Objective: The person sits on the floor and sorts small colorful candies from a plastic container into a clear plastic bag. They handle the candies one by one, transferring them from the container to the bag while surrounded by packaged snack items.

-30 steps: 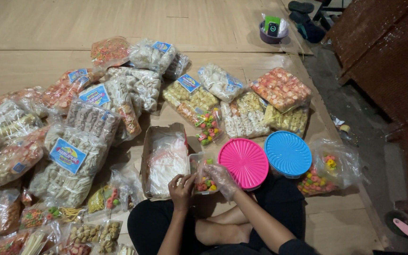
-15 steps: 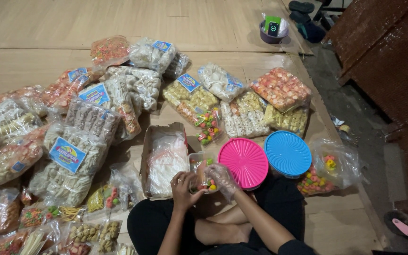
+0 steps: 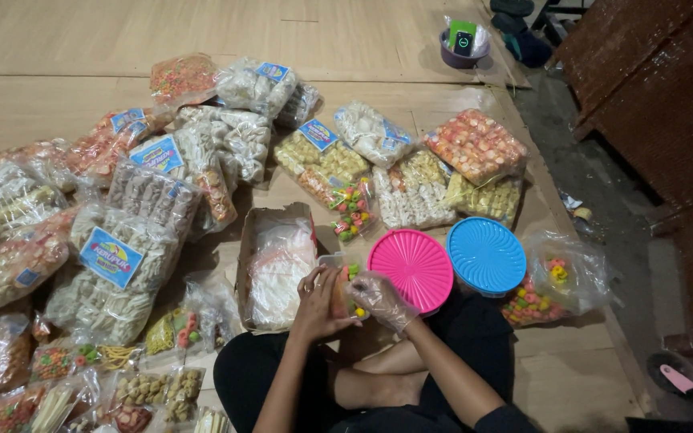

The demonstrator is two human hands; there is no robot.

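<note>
- A person sits cross-legged on a wooden floor (image 3: 82, 40), both hands closed around a small clear tub (image 3: 338, 277) of bright, multicoloured snack pieces, held just left of a pink lid (image 3: 412, 269).
- The left hand (image 3: 318, 303), bare, cups the tub's near side with curled fingers; the right hand (image 3: 378, 297), in a thin clear plastic glove, pinches its right edge.
- The tub sits low over the lap, touching or nearly touching the pink lid's left rim; which of the two cannot be told.
- Just right of the pink lid lies a blue lid (image 3: 487, 255), and right of that a loose clear bag (image 3: 559, 281) of the same coloured pieces.
- Left of the pink lid an open cardboard box (image 3: 252, 240) holds crumpled clear plastic.
- Beyond and to the left of the pink lid, sealed bags of crackers (image 3: 134, 265) and chips cover the floor.
- By the look of it, the step in hand is settling or closing the filled tub; whether its cover is fully seated is hidden by the fingers.
- A next move would call for a steady, level grip, as the pieces are loose and the tub's thin wall would likely flex.
</note>
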